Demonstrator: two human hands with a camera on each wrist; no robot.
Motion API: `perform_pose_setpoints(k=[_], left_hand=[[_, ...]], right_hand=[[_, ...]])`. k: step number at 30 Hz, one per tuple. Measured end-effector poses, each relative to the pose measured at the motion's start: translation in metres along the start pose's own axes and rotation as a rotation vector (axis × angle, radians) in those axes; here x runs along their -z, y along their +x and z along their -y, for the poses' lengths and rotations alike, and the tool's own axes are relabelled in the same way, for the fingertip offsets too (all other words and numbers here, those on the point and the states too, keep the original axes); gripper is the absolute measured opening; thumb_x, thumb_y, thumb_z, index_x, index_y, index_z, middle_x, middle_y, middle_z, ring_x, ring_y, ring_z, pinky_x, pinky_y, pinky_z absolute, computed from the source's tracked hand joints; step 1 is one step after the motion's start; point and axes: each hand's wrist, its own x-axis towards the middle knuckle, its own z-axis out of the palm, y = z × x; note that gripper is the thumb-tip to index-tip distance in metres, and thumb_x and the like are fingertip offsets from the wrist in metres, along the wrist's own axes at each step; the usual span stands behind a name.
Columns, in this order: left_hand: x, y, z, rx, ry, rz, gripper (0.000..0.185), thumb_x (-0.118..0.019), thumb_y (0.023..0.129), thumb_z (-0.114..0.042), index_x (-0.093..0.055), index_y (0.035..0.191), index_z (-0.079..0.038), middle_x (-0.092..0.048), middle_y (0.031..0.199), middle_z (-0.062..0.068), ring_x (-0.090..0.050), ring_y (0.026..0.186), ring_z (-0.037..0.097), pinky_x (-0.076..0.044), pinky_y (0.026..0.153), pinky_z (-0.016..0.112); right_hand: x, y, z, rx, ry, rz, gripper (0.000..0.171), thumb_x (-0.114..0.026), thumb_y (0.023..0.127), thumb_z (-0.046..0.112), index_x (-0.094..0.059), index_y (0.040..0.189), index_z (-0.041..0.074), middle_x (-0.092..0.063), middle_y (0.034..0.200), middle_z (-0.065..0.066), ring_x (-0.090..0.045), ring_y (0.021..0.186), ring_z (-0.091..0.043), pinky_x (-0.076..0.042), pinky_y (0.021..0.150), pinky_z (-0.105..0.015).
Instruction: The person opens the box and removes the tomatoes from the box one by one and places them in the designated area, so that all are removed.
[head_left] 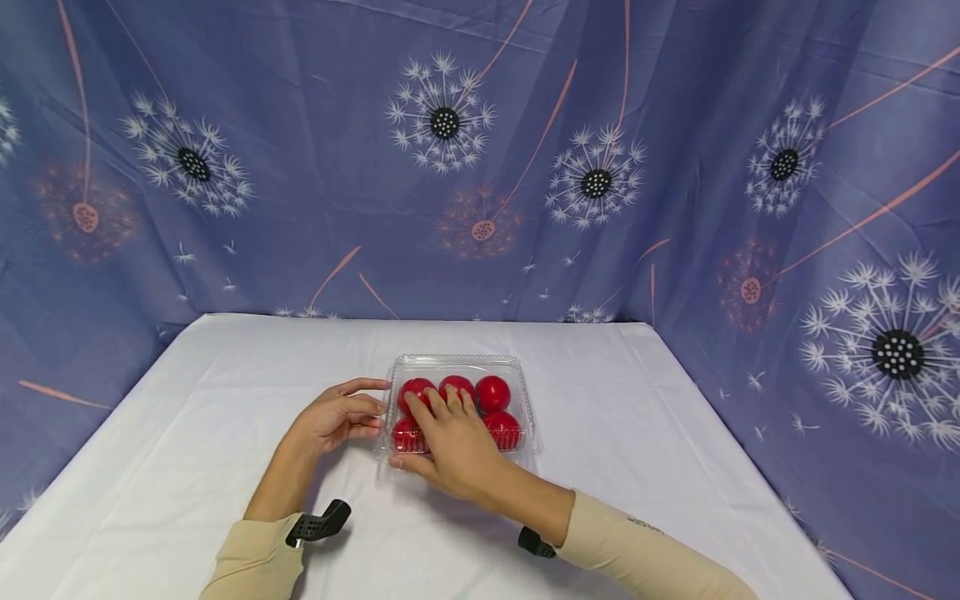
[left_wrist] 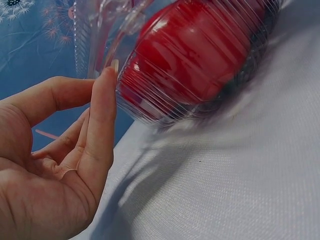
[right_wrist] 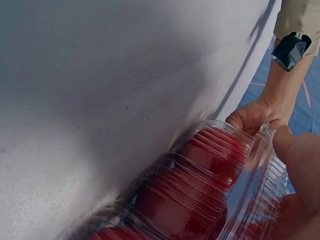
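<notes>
A: Head view. We see a clear plastic clamshell box (head_left: 459, 402) of red tomatoes (head_left: 492, 392) resting mid-table on the white tablecloth (head_left: 187, 433). Our right hand (head_left: 450, 442) lies flat across the lid, fingers straight and spread, thumb at the near edge, which probably serves to press the lid down.

B: And the left hand (head_left: 337, 417)?

A: It stands against the box's left side, fingers loosely extended and touching the wall, seemingly to brace the box against sliding.

B: Left wrist view?

A: The left hand (left_wrist: 60, 165) is relaxed; one fingertip (left_wrist: 111, 70) meets the rim of the ribbed box (left_wrist: 150, 107), nothing pinched. A tomato (left_wrist: 195, 50) shows through the wall.

B: Right wrist view?

A: We look along the box (right_wrist: 200, 175) from the near side; tomatoes (right_wrist: 210, 155) fill it. The left hand (right_wrist: 252, 117) sits at its far end. Of the right hand only a sliver (right_wrist: 300, 165) shows over the lid, so its fingers cannot be judged here. Behind the table hangs a dandelion-print backdrop (head_left: 675, 167).
</notes>
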Motion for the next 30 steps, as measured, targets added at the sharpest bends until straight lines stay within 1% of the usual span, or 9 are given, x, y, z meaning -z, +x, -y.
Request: perform_pose_setpoints(k=[4,8,11,14,17,22,24,30], left_hand=[[0.0,0.0,0.0,-0.004,0.002,0.0,0.039,-0.057,0.093,0.008,-0.055,0.131,-0.002,-0.072,0.075,0.001,-0.071,0.066,0.012,-0.062,0.064,0.027],[0.0,0.0,0.001,-0.001,0.007,-0.004,0.039,-0.056,0.093,0.007,-0.055,0.131,-0.002,-0.071,0.075,0.0,-0.07,0.065,0.012,-0.062,0.064,0.027],[0.0,0.0,0.0,-0.001,0.01,-0.011,0.038,-0.057,0.093,0.007,-0.055,0.13,-0.002,-0.071,0.074,0.0,-0.069,0.065,0.012,-0.062,0.064,0.027],[0.0,0.0,0.001,-0.004,0.012,-0.01,0.037,-0.056,0.093,0.007,-0.056,0.129,-0.003,-0.071,0.075,0.0,-0.069,0.065,0.012,-0.062,0.064,0.028],[0.0,0.0,0.001,-0.005,0.012,-0.009,0.037,-0.057,0.093,0.007,-0.058,0.127,-0.005,-0.07,0.076,0.0,-0.07,0.065,0.012,-0.063,0.065,0.028],[0.001,0.0,0.002,-0.005,0.01,0.001,0.037,-0.057,0.093,0.006,-0.056,0.129,-0.004,-0.071,0.077,0.001,-0.07,0.066,0.013,-0.063,0.067,0.029],[0.001,0.001,0.002,-0.006,0.01,0.004,0.038,-0.057,0.094,0.006,-0.055,0.13,-0.004,-0.071,0.077,0.0,-0.07,0.066,0.013,-0.063,0.067,0.029],[0.003,0.002,0.003,-0.009,0.017,-0.001,0.037,-0.057,0.094,0.005,-0.056,0.129,-0.005,-0.071,0.079,0.0,-0.07,0.066,0.012,-0.063,0.066,0.029]], right_hand=[[0.004,0.0,-0.002,0.006,0.046,0.006,0.09,-0.058,0.089,0.072,-0.042,0.154,0.011,-0.05,0.152,-0.014,-0.043,0.143,-0.042,-0.03,0.122,-0.054],[0.008,-0.001,-0.007,0.011,0.084,0.013,0.094,-0.066,0.085,0.07,-0.042,0.153,0.01,-0.049,0.153,-0.016,-0.043,0.143,-0.042,-0.031,0.122,-0.052],[0.011,-0.002,-0.01,0.015,0.081,0.003,0.095,-0.069,0.083,0.07,-0.043,0.152,0.011,-0.05,0.152,-0.017,-0.044,0.142,-0.042,-0.032,0.121,-0.051],[0.013,-0.004,-0.014,0.03,0.066,-0.029,0.094,-0.07,0.082,0.07,-0.045,0.15,0.01,-0.055,0.144,-0.015,-0.048,0.138,-0.039,-0.036,0.119,-0.053],[0.014,-0.006,-0.019,0.033,0.047,-0.049,0.095,-0.071,0.081,0.07,-0.045,0.15,0.01,-0.055,0.139,-0.014,-0.049,0.135,-0.038,-0.038,0.117,-0.056],[0.02,-0.012,-0.027,-0.005,0.008,-0.029,0.1,-0.065,0.083,0.073,-0.035,0.157,0.013,-0.048,0.15,-0.019,-0.042,0.141,-0.047,-0.033,0.119,-0.057],[0.022,-0.015,-0.03,-0.022,-0.005,-0.021,0.101,-0.064,0.084,0.074,-0.031,0.159,0.015,-0.046,0.153,-0.021,-0.04,0.143,-0.049,-0.031,0.12,-0.057],[0.03,-0.023,-0.039,-0.063,0.016,0.001,0.105,-0.068,0.083,0.07,-0.025,0.162,0.017,-0.04,0.157,-0.025,-0.034,0.145,-0.052,-0.027,0.121,-0.061]])
